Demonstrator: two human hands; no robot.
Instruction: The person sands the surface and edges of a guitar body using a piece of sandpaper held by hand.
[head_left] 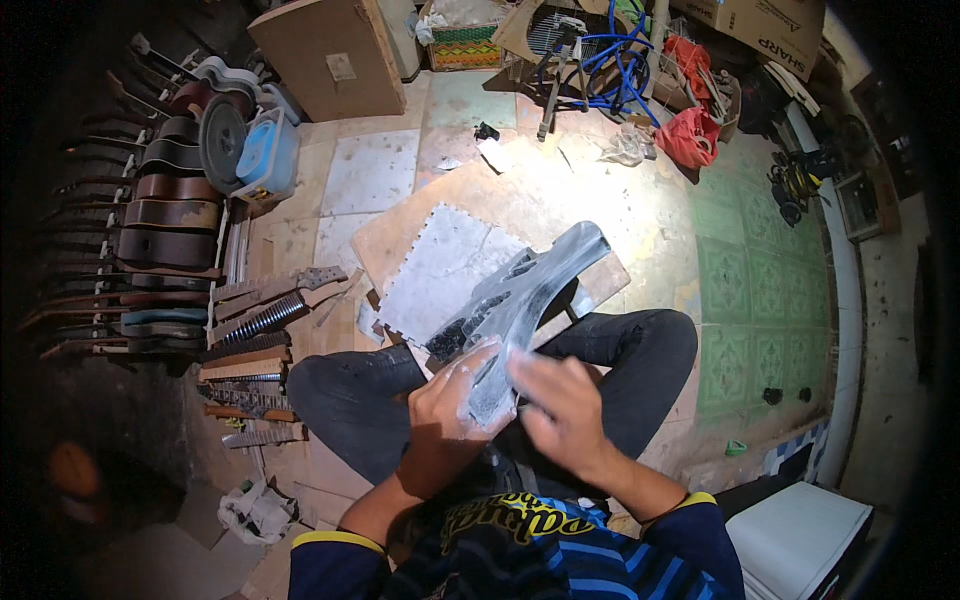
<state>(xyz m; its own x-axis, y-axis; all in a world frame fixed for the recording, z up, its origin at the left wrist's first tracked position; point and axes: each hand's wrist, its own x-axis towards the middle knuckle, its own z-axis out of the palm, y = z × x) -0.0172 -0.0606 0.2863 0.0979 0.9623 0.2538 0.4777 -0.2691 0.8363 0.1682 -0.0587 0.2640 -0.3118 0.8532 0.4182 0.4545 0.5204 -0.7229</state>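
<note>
A dusty grey-black electric guitar body [535,290] with cut-outs in its face is held tilted on edge above my lap, its far end raised to the right. My left hand [445,396] is wrapped round the near end, with pale dust on the fingers. Against the curved right-hand side of the body is my right hand [560,405], blurred by motion. Whether something lies under its fingers cannot be made out. Beneath the body, a pale mat with a toothed edge [425,275] rests on a wooden board [376,238].
Guitars [165,245] hang in a row at the left, above several guitar necks [250,365] on the floor. A plastic tub [268,165] stands behind them. Coiled blue hose [625,75] and a red bag [688,140] lie at the back. A white box [800,540] is near right.
</note>
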